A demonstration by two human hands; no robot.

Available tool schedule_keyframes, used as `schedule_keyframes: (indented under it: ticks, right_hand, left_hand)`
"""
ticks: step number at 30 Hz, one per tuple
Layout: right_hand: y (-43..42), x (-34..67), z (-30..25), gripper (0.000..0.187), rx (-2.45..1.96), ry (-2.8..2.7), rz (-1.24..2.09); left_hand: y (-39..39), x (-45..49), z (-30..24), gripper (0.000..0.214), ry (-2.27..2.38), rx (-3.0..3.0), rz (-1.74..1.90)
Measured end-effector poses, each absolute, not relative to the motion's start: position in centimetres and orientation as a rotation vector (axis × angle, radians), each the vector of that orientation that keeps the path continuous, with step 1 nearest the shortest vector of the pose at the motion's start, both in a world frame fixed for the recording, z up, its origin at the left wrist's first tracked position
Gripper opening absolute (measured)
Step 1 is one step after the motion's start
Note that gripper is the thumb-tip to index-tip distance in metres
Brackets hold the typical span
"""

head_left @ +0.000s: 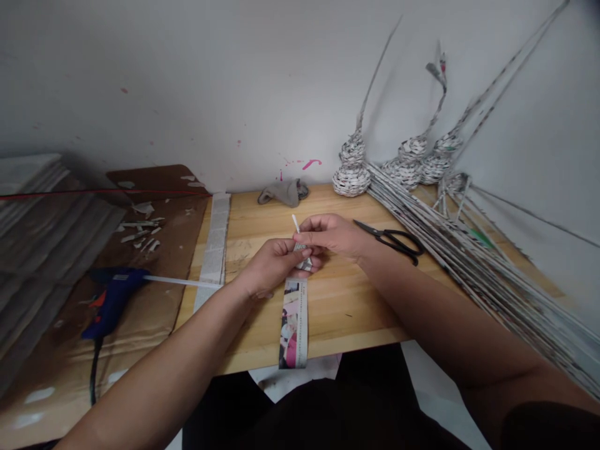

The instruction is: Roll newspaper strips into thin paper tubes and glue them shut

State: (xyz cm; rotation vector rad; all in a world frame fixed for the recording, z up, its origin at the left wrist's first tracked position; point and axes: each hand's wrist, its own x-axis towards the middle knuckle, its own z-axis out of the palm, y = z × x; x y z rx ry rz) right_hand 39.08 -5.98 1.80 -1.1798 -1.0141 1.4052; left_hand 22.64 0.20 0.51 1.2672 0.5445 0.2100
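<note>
Both of my hands meet over the wooden table, working on one newspaper strip [294,325]. Its upper end is folded and rolled around a thin white stick [295,222], whose tip pokes up past my fingers. My left hand [276,262] pinches the folded paper from the left, near its lower part. From the right, my right hand [330,236] pinches close to the base of the white tip. The strip's loose printed end hangs down over the table's front edge. Black scissors [394,239] lie just right of my right hand.
A blue glue gun [115,303] with a white glue stick rests on brown cardboard [154,256] at left. Flat newspaper strips [216,237] lie beside it. A grey cloth [284,192], woven paper gourd shapes [351,169] and a bundle of paper rods [435,237] stand toward the back and right.
</note>
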Motion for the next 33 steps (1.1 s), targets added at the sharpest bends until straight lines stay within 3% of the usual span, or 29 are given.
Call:
schedule_keyframes:
  ticks: [19,28,33]
  right_hand:
    - [-5.8,38.0,1.7,0.044,-1.280,-0.890,1.235]
    - [-5.7,38.9,1.8,0.035,-1.226,-0.998,1.316]
    - [-5.7,38.4,1.8,0.043,-1.264,-0.860,1.245]
  left_hand:
    - [0.3,22.7,-0.3,0.033,0.521,1.343,0.186]
    - [0.0,22.8,0.3,0.034,0.578,1.329,0.173]
    - [-0.1,22.7,0.4,0.037,0.557,1.350,0.170]
